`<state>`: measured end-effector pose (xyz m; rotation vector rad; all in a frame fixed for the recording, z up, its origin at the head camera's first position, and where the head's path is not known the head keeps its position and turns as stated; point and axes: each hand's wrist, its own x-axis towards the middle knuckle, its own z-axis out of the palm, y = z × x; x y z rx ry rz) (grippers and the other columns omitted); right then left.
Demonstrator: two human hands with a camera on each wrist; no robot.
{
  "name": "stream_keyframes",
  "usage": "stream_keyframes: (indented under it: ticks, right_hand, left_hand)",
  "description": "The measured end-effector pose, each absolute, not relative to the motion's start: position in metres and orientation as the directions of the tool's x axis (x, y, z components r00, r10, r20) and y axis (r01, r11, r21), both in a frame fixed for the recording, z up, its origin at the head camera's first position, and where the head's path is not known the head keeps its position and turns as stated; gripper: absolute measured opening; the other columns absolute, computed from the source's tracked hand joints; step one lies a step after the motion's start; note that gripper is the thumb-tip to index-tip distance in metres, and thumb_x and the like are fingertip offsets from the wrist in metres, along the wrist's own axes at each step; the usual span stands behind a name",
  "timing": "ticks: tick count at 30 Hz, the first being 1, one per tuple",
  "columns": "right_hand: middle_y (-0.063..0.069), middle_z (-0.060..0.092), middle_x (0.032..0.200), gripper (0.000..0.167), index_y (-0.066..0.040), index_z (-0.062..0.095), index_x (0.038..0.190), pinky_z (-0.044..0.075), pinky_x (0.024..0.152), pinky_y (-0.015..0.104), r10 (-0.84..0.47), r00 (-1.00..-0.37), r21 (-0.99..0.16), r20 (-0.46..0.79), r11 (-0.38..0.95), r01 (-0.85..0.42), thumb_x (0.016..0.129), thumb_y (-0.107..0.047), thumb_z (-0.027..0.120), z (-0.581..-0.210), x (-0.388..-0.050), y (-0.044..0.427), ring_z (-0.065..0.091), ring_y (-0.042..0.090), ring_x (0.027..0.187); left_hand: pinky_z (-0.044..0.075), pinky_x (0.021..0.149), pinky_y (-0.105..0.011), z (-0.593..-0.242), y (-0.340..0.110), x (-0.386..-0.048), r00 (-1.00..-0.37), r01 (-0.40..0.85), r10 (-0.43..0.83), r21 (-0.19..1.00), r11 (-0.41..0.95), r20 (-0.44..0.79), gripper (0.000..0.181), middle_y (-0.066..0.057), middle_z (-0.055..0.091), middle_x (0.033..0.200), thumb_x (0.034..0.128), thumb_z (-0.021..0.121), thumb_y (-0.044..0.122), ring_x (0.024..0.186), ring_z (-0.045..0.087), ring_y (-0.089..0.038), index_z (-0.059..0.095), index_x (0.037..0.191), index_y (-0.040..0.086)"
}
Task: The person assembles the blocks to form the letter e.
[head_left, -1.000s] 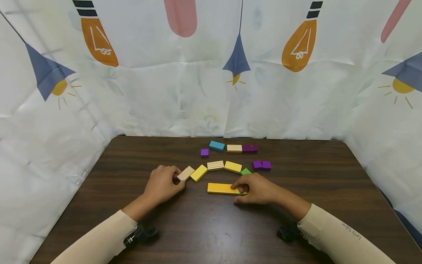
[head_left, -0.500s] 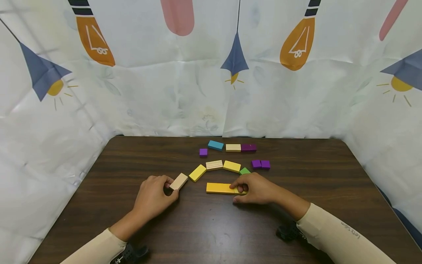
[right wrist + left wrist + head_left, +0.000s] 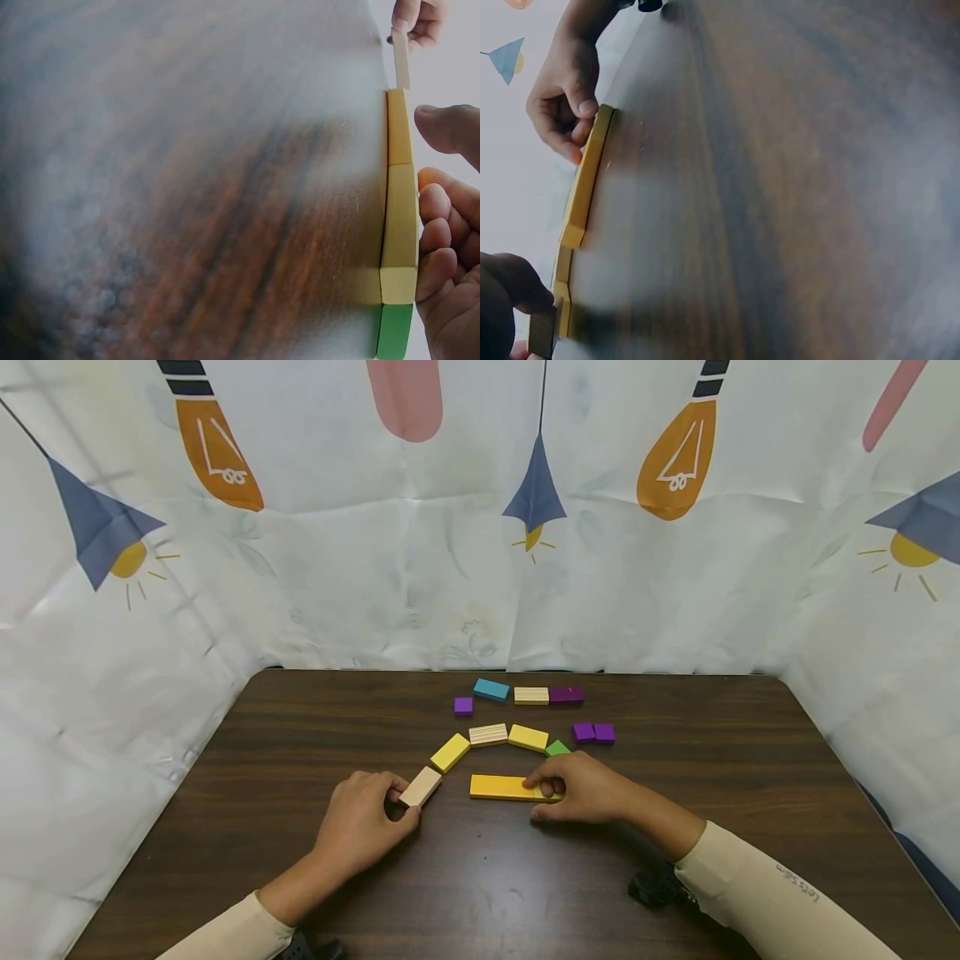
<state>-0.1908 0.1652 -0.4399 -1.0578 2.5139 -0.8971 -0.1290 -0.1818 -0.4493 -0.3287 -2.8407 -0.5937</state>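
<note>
Left of the orange bar (image 3: 499, 787), the left hand (image 3: 363, 818) pinches a pale block (image 3: 421, 787) by its near end. Whether the right hand (image 3: 585, 787), at the bar's right end, grips anything is unclear; it partly hides a green block (image 3: 557, 748) beyond.

White lamp-printed sheeting (image 3: 337, 585) hangs behind; dark wood-grain table (image 3: 465, 885) gleams.

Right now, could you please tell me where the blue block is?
In the head view, the blue block lies near the far edge of the table, between a lone purple cube at its near left and a pale wooden block.
</note>
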Motion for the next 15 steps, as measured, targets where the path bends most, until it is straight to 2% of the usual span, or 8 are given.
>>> stream_keyframes:
  ticks: [10,15]
  right_hand:
    - [-0.010,0.057,0.080,0.033,-0.013,0.077,0.114,0.045,0.066,0.025,-0.717,-0.697,-0.634,-0.006,0.542,-0.552,0.086,-0.028,0.085,-0.4386,-0.1902,0.1649,0.050,0.005,0.074]
    - [-0.010,0.058,0.081,0.033,-0.014,0.077,0.114,0.045,0.066,0.025,-0.718,-0.696,-0.632,-0.001,0.540,-0.556,0.086,-0.028,0.085,-0.4396,-0.1907,0.1652,0.050,0.005,0.074]
  left_hand:
    - [0.039,0.092,-0.052,-0.4502,-0.1771,-0.1235,-0.959,0.255,0.190,0.347,0.902,0.210,0.036,0.014,0.056,0.078,0.0722,0.091,0.041,0.091,0.054,-0.020,0.071,0.091,0.018]
    - [0.038,0.094,-0.054,-0.4491,-0.1784,-0.1239,-0.945,0.304,0.238,0.338,0.891,0.222,0.044,0.014,0.060,0.084,0.0711,0.093,0.042,0.094,0.055,-0.020,0.074,0.103,0.018]
